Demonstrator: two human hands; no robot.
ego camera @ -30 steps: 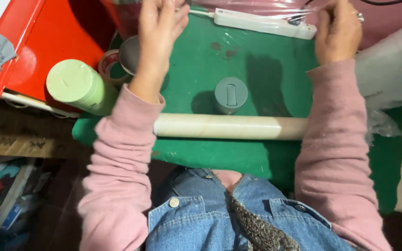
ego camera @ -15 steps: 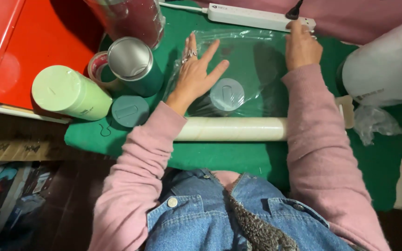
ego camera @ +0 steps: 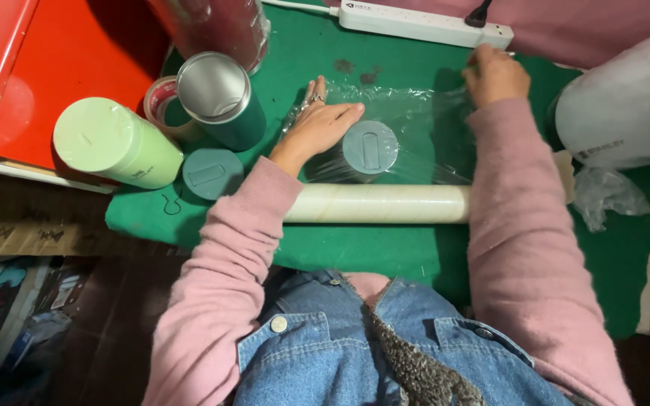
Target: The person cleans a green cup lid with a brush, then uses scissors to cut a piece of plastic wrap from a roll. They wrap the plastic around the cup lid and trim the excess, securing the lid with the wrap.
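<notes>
Your left hand (ego camera: 321,124) lay flat, fingers spread, pressing the clear plastic wrap (ego camera: 415,128) onto the table. The lidded teal tumbler (ego camera: 369,149) stood just right of those fingertips, under the film. Your right hand (ego camera: 494,74) pinched the film's far corner. The wrap roll (ego camera: 378,204) lay crosswise, nearer you.

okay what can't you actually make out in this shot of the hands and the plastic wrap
Head view, the only one:
- Right hand: fingertips curled under, so its grip on the clear plastic film is hidden.
- Cream wrap roll: both ends covered by the pink sleeves.
- Teal lidded tumbler: body blurred under film.
- Left hand: flat on the film.
</notes>
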